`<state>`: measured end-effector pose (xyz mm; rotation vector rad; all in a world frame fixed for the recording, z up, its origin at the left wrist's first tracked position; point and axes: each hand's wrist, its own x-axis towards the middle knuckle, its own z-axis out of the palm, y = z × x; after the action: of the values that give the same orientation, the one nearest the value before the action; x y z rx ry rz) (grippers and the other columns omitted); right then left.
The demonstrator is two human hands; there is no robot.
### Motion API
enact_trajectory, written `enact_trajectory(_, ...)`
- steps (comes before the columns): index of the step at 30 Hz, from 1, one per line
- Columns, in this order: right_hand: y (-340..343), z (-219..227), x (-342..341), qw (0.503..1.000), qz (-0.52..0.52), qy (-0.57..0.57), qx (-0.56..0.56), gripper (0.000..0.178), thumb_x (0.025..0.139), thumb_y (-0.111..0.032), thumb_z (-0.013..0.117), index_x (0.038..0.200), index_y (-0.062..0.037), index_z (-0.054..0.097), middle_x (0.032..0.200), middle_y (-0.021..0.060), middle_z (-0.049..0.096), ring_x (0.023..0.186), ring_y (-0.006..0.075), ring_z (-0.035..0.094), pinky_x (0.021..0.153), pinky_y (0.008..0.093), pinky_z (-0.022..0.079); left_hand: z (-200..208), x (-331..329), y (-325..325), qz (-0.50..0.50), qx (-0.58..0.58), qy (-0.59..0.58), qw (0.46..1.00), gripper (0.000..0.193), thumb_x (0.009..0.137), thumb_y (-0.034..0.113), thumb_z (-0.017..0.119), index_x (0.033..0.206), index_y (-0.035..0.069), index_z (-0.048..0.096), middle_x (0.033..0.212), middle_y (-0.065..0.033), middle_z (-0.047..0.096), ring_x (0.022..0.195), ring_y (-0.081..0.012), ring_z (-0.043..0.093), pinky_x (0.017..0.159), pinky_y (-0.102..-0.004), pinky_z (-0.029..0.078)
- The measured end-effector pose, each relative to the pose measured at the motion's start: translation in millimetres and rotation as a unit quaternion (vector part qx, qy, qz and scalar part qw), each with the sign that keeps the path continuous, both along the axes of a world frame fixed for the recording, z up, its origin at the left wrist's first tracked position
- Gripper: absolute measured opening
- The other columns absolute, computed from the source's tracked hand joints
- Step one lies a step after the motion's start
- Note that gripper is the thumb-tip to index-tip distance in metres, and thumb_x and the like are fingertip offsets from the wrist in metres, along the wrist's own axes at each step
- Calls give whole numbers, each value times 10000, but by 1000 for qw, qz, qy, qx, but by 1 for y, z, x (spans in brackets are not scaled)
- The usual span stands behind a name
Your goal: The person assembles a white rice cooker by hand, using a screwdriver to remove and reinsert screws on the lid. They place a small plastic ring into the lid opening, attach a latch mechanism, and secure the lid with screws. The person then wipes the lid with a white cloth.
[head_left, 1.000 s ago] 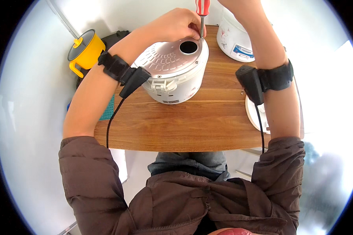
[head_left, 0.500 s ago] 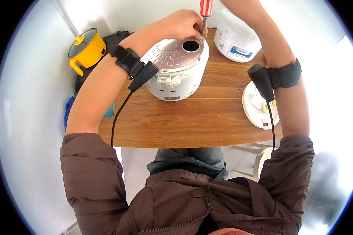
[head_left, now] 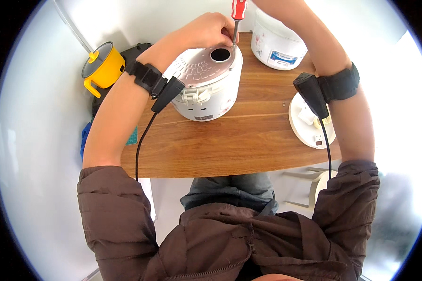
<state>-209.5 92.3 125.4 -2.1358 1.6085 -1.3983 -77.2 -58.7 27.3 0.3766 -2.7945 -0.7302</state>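
Observation:
A white rice cooker [head_left: 208, 105] stands on the table, with a pinkish metal plate [head_left: 197, 70] on top that has slots and a dark round opening. My left hand [head_left: 216, 29] rests at the plate's far edge, thumb and fingertips pinched together beside the tip of a screwdriver [head_left: 239, 9]. Whatever lies between those fingertips is hidden. The screwdriver has a red and white handle and stands nearly upright, its metal shaft reaching down to the plate's rim. My right forearm reaches up past the upper edge of the head view, so my right hand is cut off.
A second white cooker [head_left: 279, 44] sits at the far right. On the right a white round disc [head_left: 297, 127] holds small white parts. At the left are a yellow pot [head_left: 109, 65] and a green mat's corner [head_left: 132, 136]. Black cables hang from both wrist straps.
The cooker, screwdriver and surroundings have shifted slightly left in the view. The screwdriver handle shows a different side, as if turned. My left hand stays pinched by the tip.

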Motion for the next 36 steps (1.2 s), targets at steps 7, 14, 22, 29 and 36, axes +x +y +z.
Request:
enact_trajectory(7, -22, -32, -9, 986, -91, 117, -76, 486, 910, -347, 703, 1196, 40, 632, 944, 251, 709, 872, 418, 690, 813, 460, 542, -5, -10, -10, -51, 24, 45, 997, 118, 815, 9, 760, 928, 39, 770, 910, -68, 770, 879, -188, 731, 809, -330, 567)
enact_trajectory(14, -43, -42, 1, 987, -54, 41, -145, 486, 856, -224, 708, 1265, -18, 545, 890, 257, 697, 866, 434, 688, 791, 496, 540, 3, -11, -9, -57, 51, 28, 997, 117, 810, 13, 782, 922, 26, 752, 910, -65, 764, 879, -173, 723, 825, -317, 566)
enact_trajectory(22, -51, -16, -13, 956, -100, 223, -165, 404, 883, -154, 638, 1267, -33, 604, 945, 246, 710, 906, 430, 684, 846, 468, 549, 2, 1, -9, -32, -24, -7, 999, 166, 847, 179, 774, 955, 55, 760, 893, -86, 767, 845, -180, 733, 800, -305, 558)
enact_trajectory(29, -20, 17, -17, 936, -119, 330, -31, 436, 925, -215, 622, 1267, 55, 622, 1004, 252, 732, 971, 395, 709, 888, 470, 547, 8, -15, -1, 5, -64, -43, 997, 182, 915, 187, 756, 1014, 36, 734, 937, -89, 760, 896, -198, 743, 854, -326, 579)
enact_trajectory(36, -22, 15, -33, 914, -106, 390, -36, 449, 937, -209, 626, 1291, 65, 603, 1006, 231, 729, 955, 358, 709, 869, 441, 550, 1, -8, 1, 3, -66, -5, 998, 204, 929, 220, 728, 981, 23, 743, 882, -80, 751, 843, -179, 727, 821, -315, 564)
